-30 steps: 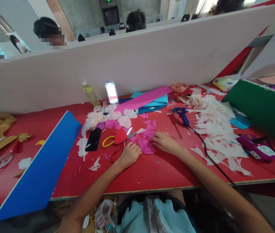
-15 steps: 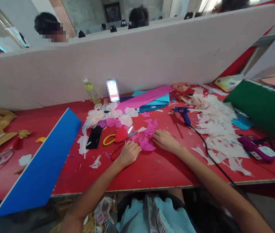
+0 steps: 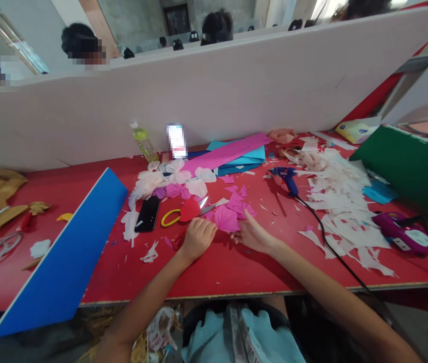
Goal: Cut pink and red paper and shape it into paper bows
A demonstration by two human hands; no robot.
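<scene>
- Nearest to me I see a light blue shirt point(image 3: 217, 338), with a plastic bag point(image 3: 161, 327) low down beside it.
- Then comes the red worktop point(image 3: 236, 275).
- I see my left hand point(image 3: 199, 235) with its fingers bent and close together, at the left edge of the pink paper point(image 3: 227, 219). I cannot tell if it pinches the edge.
- My right hand point(image 3: 254, 235) is spread, with the thumb up and away from the fingers. It is at the right side of the pink paper. I cannot tell if it touches.
- So the pink paper sits between my two hands, over the worktop, near its front.
- A blue board point(image 3: 70, 252) stands at a slant on the left.
- On the right is a purple box point(image 3: 405, 234).
- Scissors point(image 3: 170, 218) with a yellow handle lie just past my left hand, and a black phone point(image 3: 147, 214) lies left of them.
- Pink scraps point(image 3: 236, 201) lie just behind the pink paper.
- White scraps point(image 3: 342, 212) make a big heap on the right, near a green board point(image 3: 406, 171).
- A blue glue gun point(image 3: 285, 176) lies left of that heap.
- White flowers point(image 3: 147, 184) are bunched behind the black phone.
- A long pink sheet point(image 3: 229, 154) lies on blue paper point(image 3: 249, 165).
- A bottle point(image 3: 144, 143) stands by the white wall point(image 3: 214, 96).
</scene>
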